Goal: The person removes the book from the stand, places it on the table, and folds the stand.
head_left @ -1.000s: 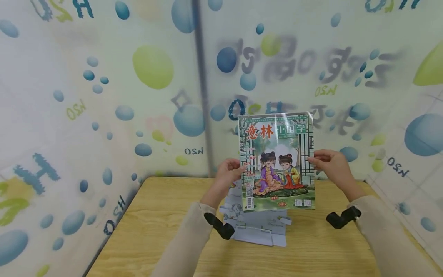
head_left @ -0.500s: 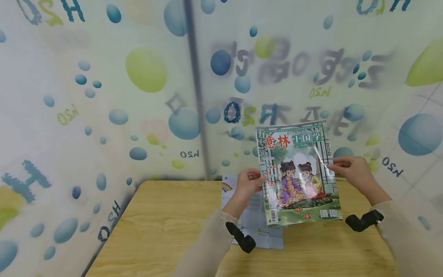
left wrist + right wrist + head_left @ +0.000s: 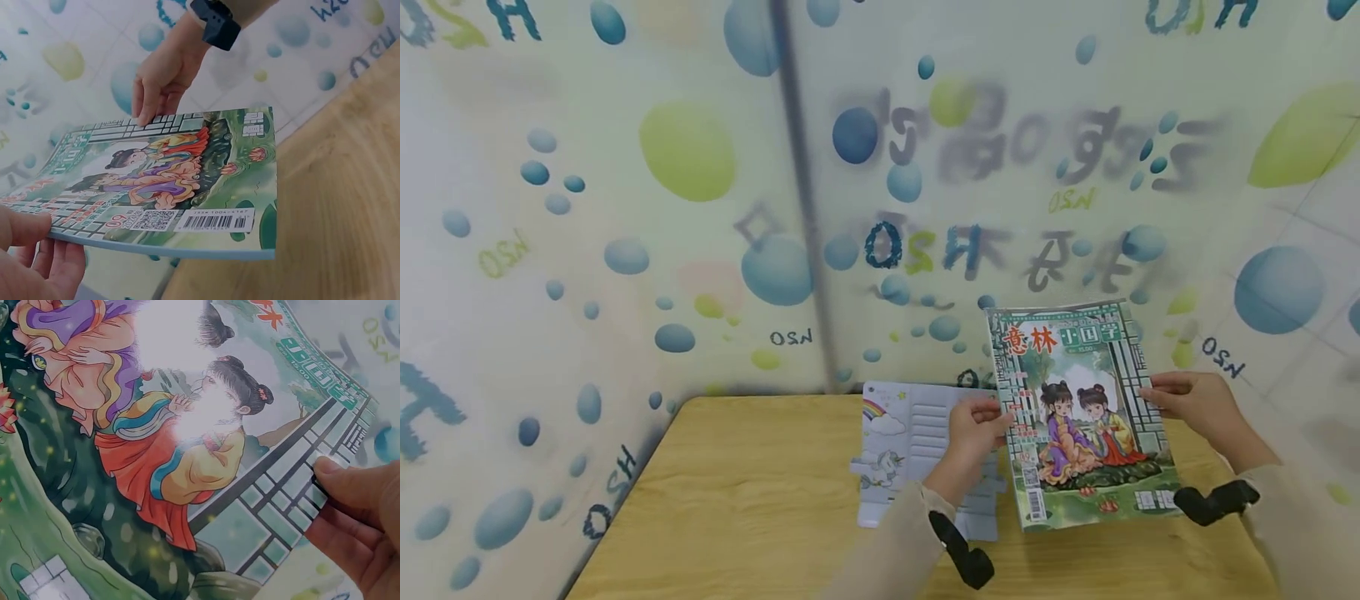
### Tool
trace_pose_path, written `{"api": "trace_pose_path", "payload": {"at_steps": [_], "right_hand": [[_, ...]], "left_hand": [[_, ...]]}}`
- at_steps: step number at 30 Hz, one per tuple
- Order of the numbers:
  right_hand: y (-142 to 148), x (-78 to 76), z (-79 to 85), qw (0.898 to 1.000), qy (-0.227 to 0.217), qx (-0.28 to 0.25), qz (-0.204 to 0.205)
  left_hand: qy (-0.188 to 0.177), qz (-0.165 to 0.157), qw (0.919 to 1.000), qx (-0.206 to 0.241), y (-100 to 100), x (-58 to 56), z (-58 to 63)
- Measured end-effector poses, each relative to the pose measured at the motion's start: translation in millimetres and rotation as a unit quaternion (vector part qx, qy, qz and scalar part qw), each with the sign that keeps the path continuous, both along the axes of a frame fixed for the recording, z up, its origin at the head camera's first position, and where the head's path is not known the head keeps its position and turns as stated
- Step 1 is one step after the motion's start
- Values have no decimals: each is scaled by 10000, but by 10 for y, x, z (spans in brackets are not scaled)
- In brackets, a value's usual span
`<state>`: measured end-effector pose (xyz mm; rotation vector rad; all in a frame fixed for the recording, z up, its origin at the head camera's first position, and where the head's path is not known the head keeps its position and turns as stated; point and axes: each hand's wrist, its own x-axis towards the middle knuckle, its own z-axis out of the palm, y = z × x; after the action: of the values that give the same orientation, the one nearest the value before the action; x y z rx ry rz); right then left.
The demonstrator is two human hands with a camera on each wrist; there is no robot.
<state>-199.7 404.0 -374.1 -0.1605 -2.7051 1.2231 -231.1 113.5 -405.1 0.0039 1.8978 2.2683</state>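
A glossy magazine (image 3: 1086,417) with two cartoon children on its green cover is held up over the right part of the table, its face toward the head camera. My left hand (image 3: 973,437) pinches its left edge, thumb on the cover and fingers behind, as the left wrist view shows. On the opposite edge, my right hand (image 3: 1202,408) pinches it between thumb and fingers. The right wrist view shows that thumb (image 3: 344,478) on the cover's patterned border. Behind my left hand stands a pale book stand (image 3: 887,450) with rainbow and unicorn drawings, partly covered by the hand and forearm.
The wooden table (image 3: 737,483) ends at a wall (image 3: 685,250) printed with blue and green bubbles. More wall closes in at both sides. Black wrist cameras (image 3: 962,550) are strapped over beige sleeves.
Both hands have carried the magazine right and lower, away from in front of the stand, and it has tilted slightly. More of the stand now shows. The head view has shifted too.
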Motion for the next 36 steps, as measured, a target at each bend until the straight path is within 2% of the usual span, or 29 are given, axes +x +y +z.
{"api": "trace_pose_path", "payload": {"at_steps": [8, 13, 18, 24, 30, 36], "right_hand": [[186, 126, -290, 9999, -106, 27, -88], [330, 235, -441, 9990, -388, 127, -170], [441, 317, -596, 9960, -886, 7, -139], [536, 389, -798, 9898, -1360, -360, -225], [602, 422, -948, 9848, -1633, -537, -241], [619, 446, -1089, 9780, -1944, -704, -283]], "left_hand": [[-328, 123, 9992, 201, 228, 173, -211], [-539, 197, 9978, 334, 364, 323, -380], [-721, 278, 9965, 313, 450, 460, -553], [-948, 334, 9946, 248, 525, 549, -721], [-1084, 402, 9929, 276, 590, 602, -837], [-1368, 358, 9899, 83, 603, 638, -936]]}}
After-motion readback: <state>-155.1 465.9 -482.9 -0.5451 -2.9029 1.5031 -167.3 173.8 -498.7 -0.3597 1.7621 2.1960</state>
